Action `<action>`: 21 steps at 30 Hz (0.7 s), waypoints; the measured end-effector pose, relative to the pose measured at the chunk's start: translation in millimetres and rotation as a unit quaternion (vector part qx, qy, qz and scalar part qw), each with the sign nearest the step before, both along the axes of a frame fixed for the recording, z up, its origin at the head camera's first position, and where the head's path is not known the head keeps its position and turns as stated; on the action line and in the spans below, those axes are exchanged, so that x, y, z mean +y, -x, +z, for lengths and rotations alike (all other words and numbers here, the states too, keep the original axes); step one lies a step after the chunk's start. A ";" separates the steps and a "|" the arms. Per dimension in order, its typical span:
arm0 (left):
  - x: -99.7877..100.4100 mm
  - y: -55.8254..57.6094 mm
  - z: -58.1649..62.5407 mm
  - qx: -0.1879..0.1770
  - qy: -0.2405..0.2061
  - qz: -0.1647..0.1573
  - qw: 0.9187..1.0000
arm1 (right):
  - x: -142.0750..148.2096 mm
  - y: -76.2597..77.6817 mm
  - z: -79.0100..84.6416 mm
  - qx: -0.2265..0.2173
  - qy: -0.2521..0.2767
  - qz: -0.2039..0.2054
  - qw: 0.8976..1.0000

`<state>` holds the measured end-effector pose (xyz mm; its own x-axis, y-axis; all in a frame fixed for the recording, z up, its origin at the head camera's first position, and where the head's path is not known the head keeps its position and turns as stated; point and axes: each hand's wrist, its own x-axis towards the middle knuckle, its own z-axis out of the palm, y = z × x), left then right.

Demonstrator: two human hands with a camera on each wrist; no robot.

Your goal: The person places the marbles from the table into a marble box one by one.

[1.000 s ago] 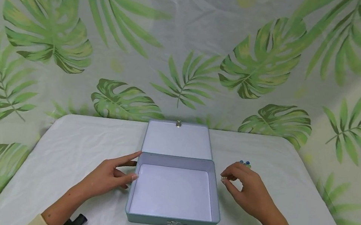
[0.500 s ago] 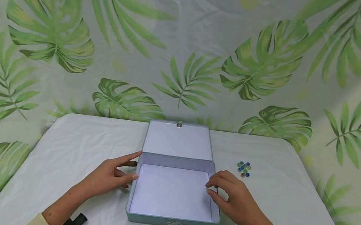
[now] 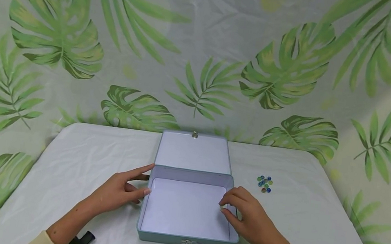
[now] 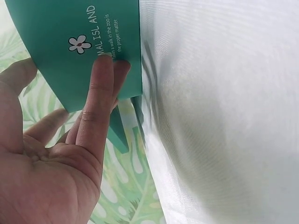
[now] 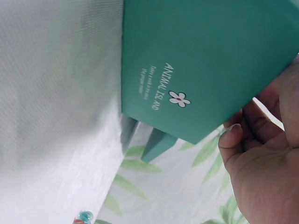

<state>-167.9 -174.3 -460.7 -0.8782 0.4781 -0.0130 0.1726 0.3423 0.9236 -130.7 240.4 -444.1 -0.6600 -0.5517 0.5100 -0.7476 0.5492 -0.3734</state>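
Observation:
A teal metal box (image 3: 183, 241) with a pale inside stands on the table, its hinged lid (image 3: 193, 150) thrown back. My left hand (image 3: 121, 192) touches its left wall, thumb and index fingertip at the rim and fingers spread. In the left wrist view, other fingers reach against the printed teal side (image 4: 100, 28). My right hand (image 3: 248, 215) is over the right wall, with thumb and index fingertips above the box's inside. They pinch a small pale marble (image 3: 222, 207), mostly hidden by the fingers. Several coloured glass marbles (image 3: 264, 183) lie right of the box.
The table has a white cloth (image 3: 103, 143). A leaf-printed curtain (image 3: 214, 38) hangs behind its far edge. The box's clasp (image 3: 187, 242) faces the near side, and a metal catch (image 3: 195, 134) sits on the lid's edge.
My right hand has moved left from beside the box to over its right wall, carrying the small marble. The marbles behind it are now uncovered. My left hand has stayed on the box.

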 end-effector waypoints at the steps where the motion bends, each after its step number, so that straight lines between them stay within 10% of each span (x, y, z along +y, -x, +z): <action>1: 0.1 0.1 0.1 0.000 -0.001 0.000 1.000 | -0.2 0.3 -0.4 0.001 0.000 0.000 1.000; 21: 0.0 0.1 -1.2 -0.009 -0.002 0.003 1.000 | 23.3 8.2 17.7 0.015 0.014 -0.050 0.999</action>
<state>-168.1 -174.3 -461.9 -0.8810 0.4723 -0.0277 0.1532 0.3402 0.9278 -138.9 263.6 -426.4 -0.6951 -0.4686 0.5453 -0.7007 0.6111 -0.3681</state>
